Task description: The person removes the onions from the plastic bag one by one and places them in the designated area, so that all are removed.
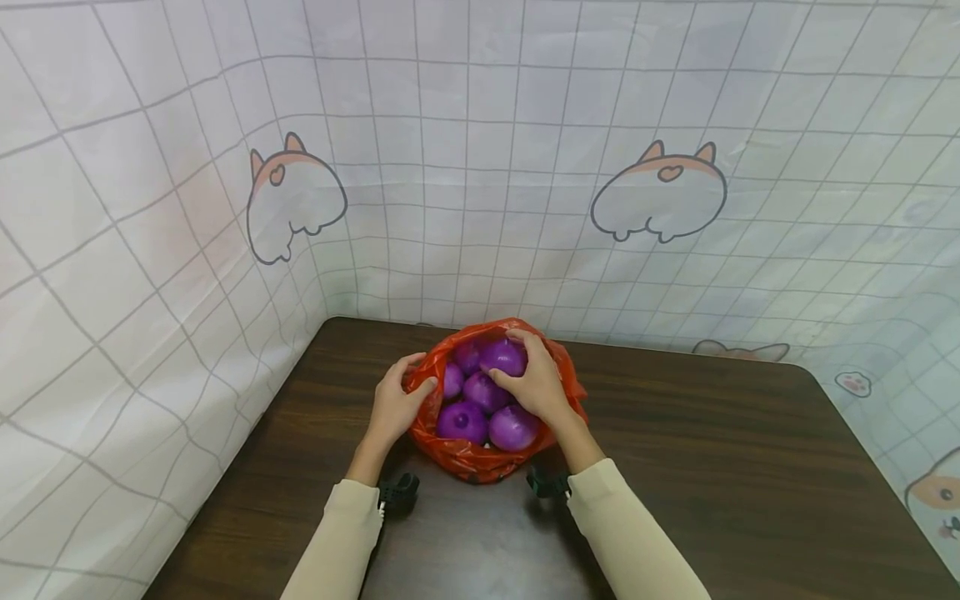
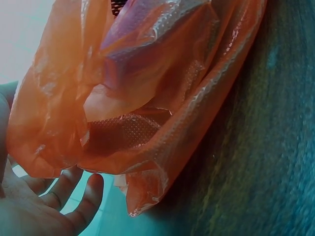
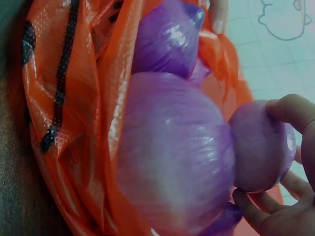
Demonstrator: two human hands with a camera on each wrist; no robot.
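Note:
An orange-red plastic bag stands with its mouth wide, holding several purple onions. At the bag's left rim my left hand grips the plastic, the thumb inside the mouth and the fingers outside. The left wrist view shows the thin plastic between that thumb and fingers. My right hand reaches over the bag's right side and holds an onion at the far side of the pile. In the right wrist view, fingers and thumb span this onion, beside a larger-looking, nearer onion.
The bag rests on a dark brown wooden table, near its back edge. A white gridded cloth with cartoon animal drawings hangs behind and along the sides. Dark wrist devices sit by both cuffs.

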